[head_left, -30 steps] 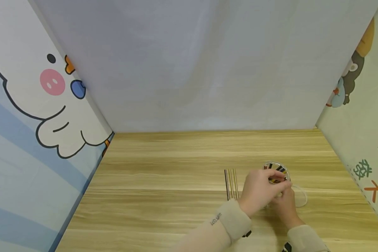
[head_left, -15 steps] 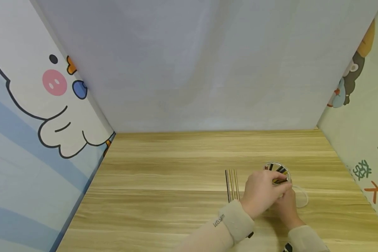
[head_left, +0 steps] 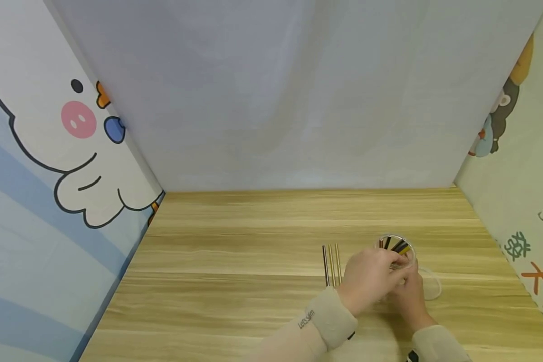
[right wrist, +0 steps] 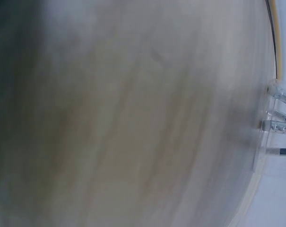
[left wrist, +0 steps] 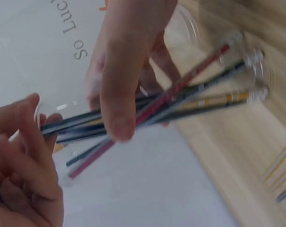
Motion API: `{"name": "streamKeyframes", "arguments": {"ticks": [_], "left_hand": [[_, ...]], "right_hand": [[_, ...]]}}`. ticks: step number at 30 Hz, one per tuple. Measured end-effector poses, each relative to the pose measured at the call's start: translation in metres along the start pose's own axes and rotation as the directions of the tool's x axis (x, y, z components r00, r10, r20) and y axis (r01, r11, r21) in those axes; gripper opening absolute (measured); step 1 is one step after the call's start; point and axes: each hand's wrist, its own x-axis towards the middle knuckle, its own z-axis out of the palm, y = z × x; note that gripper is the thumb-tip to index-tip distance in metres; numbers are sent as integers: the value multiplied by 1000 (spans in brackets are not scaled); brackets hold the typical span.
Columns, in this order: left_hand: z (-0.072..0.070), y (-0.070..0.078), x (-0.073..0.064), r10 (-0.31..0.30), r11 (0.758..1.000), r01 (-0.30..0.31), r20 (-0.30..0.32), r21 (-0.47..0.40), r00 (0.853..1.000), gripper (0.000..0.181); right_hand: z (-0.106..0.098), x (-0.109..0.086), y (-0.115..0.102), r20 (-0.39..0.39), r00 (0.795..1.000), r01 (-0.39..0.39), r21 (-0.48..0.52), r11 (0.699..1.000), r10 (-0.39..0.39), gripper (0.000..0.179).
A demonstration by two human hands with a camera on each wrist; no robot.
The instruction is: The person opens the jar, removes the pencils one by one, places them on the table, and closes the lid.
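**Toward the right of the wooden table (head_left: 235, 241), your right hand (head_left: 409, 297) grips a clear cup (head_left: 398, 236) of pencils (left wrist: 161, 103)**

The cup's mouth faces up toward your head camera; whether its base touches the table, you cannot tell from these views. Inside, the pencils lean across one another: dark ones, a red one and a yellow one. Your right hand is curled round the wall, thumb on one side and fingers on the other. Your left hand (head_left: 368, 279) is at the mouth, its fingers bent and slightly parted right beside the pencil ends; whether they pinch one, you cannot tell. Your right wrist view is mostly blur, with some clear-tipped ends at its edge.

Just right of your hands, a clear round lid (head_left: 432, 286) lies flat. To their left, three loose sticks (head_left: 332, 264), one black and two gold, lie side by side, their near ends hidden by your cream sleeve (head_left: 332, 317). Beyond the table stands a pale grey panel (head_left: 298, 100), between a cartoon-bird panel (head_left: 31, 141) and a lettered greenish one (head_left: 525, 181).
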Motion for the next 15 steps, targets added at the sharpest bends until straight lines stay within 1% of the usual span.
{"name": "streamKeyframes", "arguments": {"ticks": [2, 4, 10, 15], "left_hand": [[-5, -3, -1, 35, 999, -36, 26, 40, 999, 20], [-9, -6, -1, 59, 997, -61, 48, 48, 997, 22], [-22, -12, 1, 68, 998, -66, 105, -23, 992, 19], [-28, -15, 2, 80, 995, -73, 119, -62, 990, 19]], "right_hand": [[0, 0, -1, 26, 1000, 0, 4, 1000, 0, 62], [-1, -1, -1, 52, 999, -6, 19, 1000, 5, 69], [-2, -2, -3, 106, 994, -30, 46, 998, 25, 71], [-2, -2, -3, 126, 992, -36, 55, 998, 29, 75]]}}
